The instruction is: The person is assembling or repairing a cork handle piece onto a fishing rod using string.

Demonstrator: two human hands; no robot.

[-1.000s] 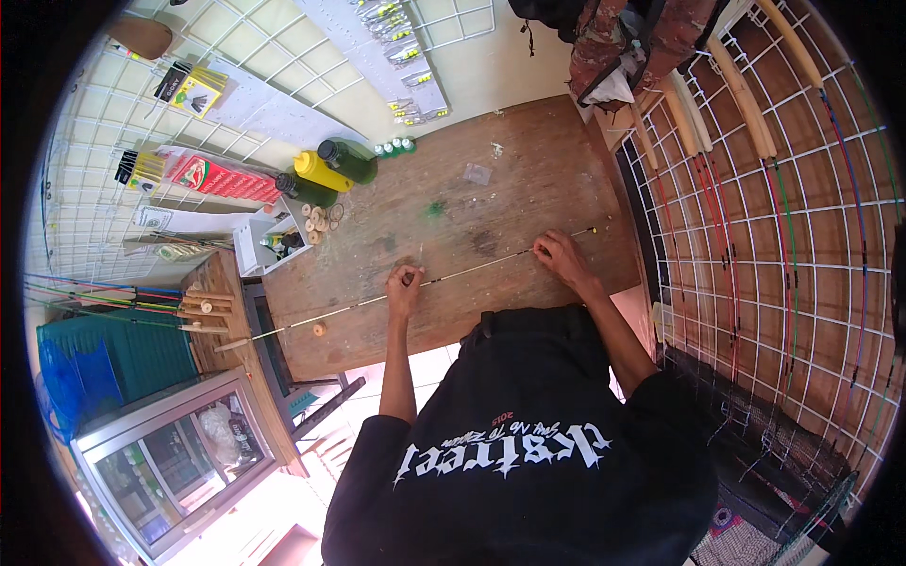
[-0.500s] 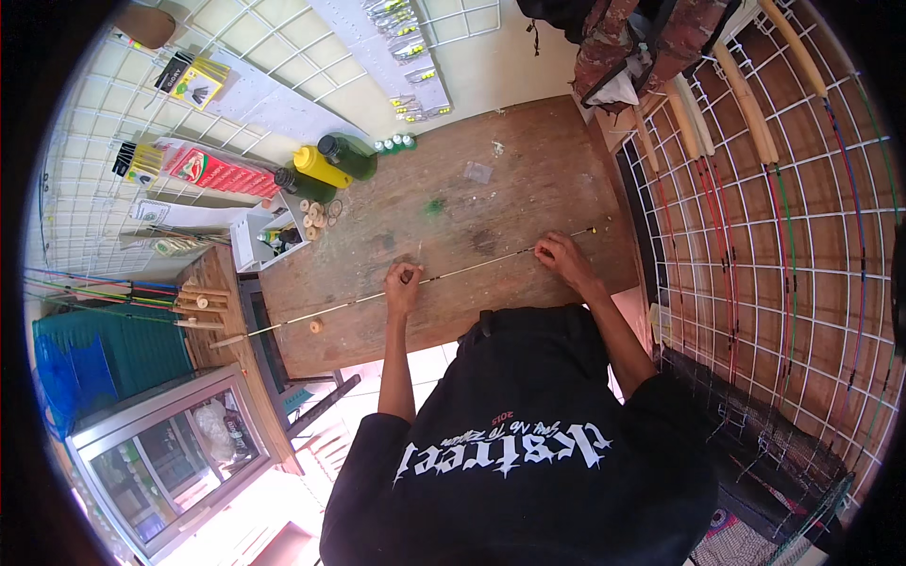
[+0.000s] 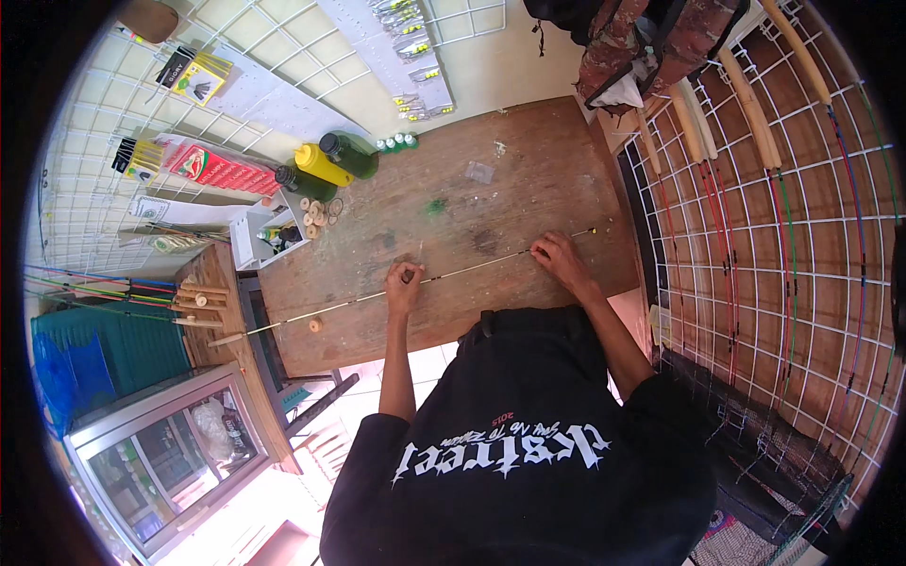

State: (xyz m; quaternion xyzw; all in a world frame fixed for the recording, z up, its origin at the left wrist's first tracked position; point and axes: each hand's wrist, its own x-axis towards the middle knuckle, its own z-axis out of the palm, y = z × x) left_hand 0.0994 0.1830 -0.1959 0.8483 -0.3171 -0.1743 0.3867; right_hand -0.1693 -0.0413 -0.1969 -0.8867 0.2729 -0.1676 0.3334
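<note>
A thin pale fishing rod (image 3: 481, 265) with dark bands lies slantwise across the wooden table (image 3: 377, 236), its wooden handle end (image 3: 226, 340) reaching past the left edge. My left hand (image 3: 404, 286) is closed at the rod's middle, fingers curled; a thin pale sliver (image 3: 421, 251) shows at its fingertips, too small to name. Farther right, my right hand (image 3: 559, 261) is closed with its fingertips on the rod, short of the dark-and-yellow tip (image 3: 593, 230). A round cork piece (image 3: 315, 324) sits by the rod left of my left hand.
Dark bottles (image 3: 349, 156), a yellow bottle (image 3: 323, 165) and small green-and-white bottles (image 3: 396, 142) stand along the back. A white box (image 3: 253, 238) and wooden rings (image 3: 313, 219) are at the left. A small clear bag (image 3: 479, 172) lies behind my hands. Rods hang on the right grid (image 3: 812, 236).
My right hand has shifted very slightly to the left along the rod. My left hand stays in place, and the view has tilted a little.
</note>
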